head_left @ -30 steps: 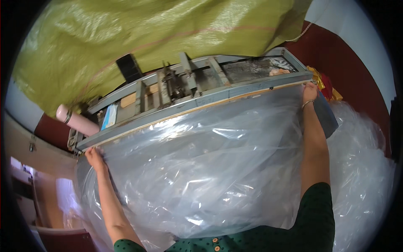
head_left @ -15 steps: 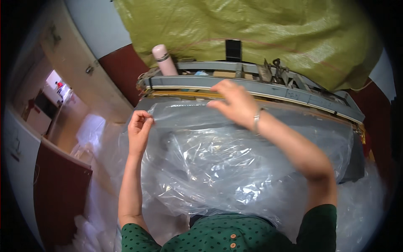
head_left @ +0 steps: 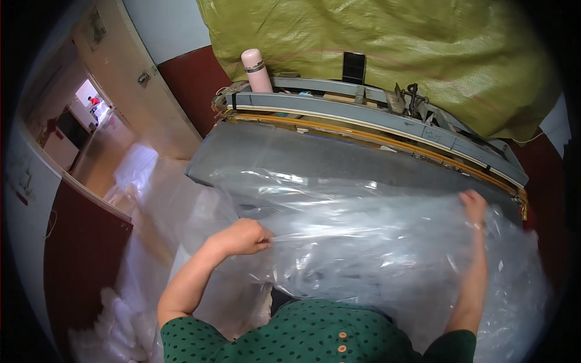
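Observation:
A large sheet of clear plastic film [head_left: 351, 233] lies crumpled and shiny over the front part of a grey work surface [head_left: 290, 148] and hangs down toward my body. My left hand [head_left: 247, 236] is closed on the film near its left part, with the fingers curled under. Farther right, my right hand [head_left: 475, 207] pinches the film near its far right edge; motion blurs it a little. Between my hands the film is drawn taut in long folds. A strip of the grey surface behind it shows uncovered.
Behind the surface runs a long grey metal sealing bar [head_left: 375, 118] with an orange-yellow strip [head_left: 387, 142]. A pink thermos bottle [head_left: 257, 71] and metal clamps [head_left: 413, 100] stand on its frame. More film [head_left: 130, 327] heaps at the left, near an open door [head_left: 136, 66]. A yellow-green tarp [head_left: 393, 36] hangs behind.
Both hands have come nearer to me, my right hand also swinging far to the right. The film has been pulled back from the bar, baring the grey surface.

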Available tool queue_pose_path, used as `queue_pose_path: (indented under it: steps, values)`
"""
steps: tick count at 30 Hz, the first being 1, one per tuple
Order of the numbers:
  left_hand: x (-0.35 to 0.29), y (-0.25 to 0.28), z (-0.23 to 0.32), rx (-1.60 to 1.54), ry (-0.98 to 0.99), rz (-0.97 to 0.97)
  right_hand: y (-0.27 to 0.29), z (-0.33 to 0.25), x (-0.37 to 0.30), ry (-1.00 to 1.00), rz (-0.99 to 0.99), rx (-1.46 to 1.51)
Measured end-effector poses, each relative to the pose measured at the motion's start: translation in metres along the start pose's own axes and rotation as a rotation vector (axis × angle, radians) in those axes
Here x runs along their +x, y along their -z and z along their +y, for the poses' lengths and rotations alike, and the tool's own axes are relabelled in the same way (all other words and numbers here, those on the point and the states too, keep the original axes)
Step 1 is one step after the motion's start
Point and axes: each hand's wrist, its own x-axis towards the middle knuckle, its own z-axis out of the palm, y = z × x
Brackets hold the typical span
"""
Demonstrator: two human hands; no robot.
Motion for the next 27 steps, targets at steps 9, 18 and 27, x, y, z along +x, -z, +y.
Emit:
queue_pose_path:
  steps: [9,18,27]
  values:
    - [-0.003,-0.064,-0.091,-0.258,0.032,0.106,0.422,0.318,-0.242,-0.546,0.499,-0.958]
    - [-0.103,0.081,-0.236,0.448,0.791,0.062,0.370,0.313,-0.141,-0.334,0.414,-0.898]
    - [-0.008,0.134,-0.218,0.058,0.292,1.799,0.222,0.269,-0.004,-0.499,0.385,-0.669]
